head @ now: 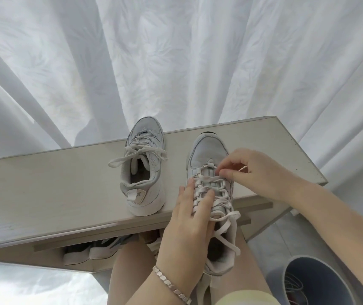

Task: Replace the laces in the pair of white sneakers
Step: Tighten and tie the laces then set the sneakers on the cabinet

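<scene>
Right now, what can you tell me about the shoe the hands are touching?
The sneaker is white with a pale grey toe. It stands upright on the pale shelf top, toe pointing away, heel hanging over the near edge. Its flat white lace is untied and loose. The left hand holds its side; the right hand pinches the lace near the toe.
</scene>
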The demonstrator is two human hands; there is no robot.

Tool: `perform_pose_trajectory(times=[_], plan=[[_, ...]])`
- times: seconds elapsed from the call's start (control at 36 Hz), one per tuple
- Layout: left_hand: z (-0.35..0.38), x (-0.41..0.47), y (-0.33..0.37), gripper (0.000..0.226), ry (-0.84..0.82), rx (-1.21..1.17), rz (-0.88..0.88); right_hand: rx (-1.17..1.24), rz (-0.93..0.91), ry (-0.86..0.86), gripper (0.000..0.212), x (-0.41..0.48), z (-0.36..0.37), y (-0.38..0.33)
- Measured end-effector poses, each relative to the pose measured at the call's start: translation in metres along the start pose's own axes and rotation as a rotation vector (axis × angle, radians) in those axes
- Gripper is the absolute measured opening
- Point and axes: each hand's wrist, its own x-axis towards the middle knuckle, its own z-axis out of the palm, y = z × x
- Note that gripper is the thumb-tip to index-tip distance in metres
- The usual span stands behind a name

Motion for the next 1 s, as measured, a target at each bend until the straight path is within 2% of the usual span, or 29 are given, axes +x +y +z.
perform_pose_trajectory(times=[0.22, 0.33, 0.53, 0.78, 0.86, 0.94, 1.0], plan=[[-0.002, 0.000, 0.001, 0.040, -0.002, 0.004, 0.010, -0.313, -0.115, -0.048, 0.010, 0.002, -0.007, -0.005], [-0.001, 0.001, 0.000, 0.041, -0.004, 0.012, 0.009, -0.447, -0.185, 0.031, 0.014, -0.005, 0.001, -0.002], [0.001, 0.000, 0.001, 0.037, 0.016, 0.009, 0.003, -0.329, -0.158, 0.127, 0.014, -0.019, 0.015, 0.000], [0.003, 0.000, 0.000, 0.033, 0.033, 0.046, 0.022, -0.094, -0.079, 0.057, 0.019, -0.025, 0.021, 0.000], [0.003, 0.002, 0.000, 0.034, 0.028, 0.052, 0.021, 0.026, -0.017, 0.159, 0.026, -0.025, 0.021, -0.001], [0.002, 0.003, 0.000, 0.034, 0.026, 0.045, 0.014, 0.095, 0.020, 0.295, 0.023, -0.027, 0.022, -0.003], [0.002, 0.002, 0.000, 0.034, 0.023, 0.042, 0.020, 0.086, 0.017, 0.295, 0.021, -0.030, 0.022, -0.005]])
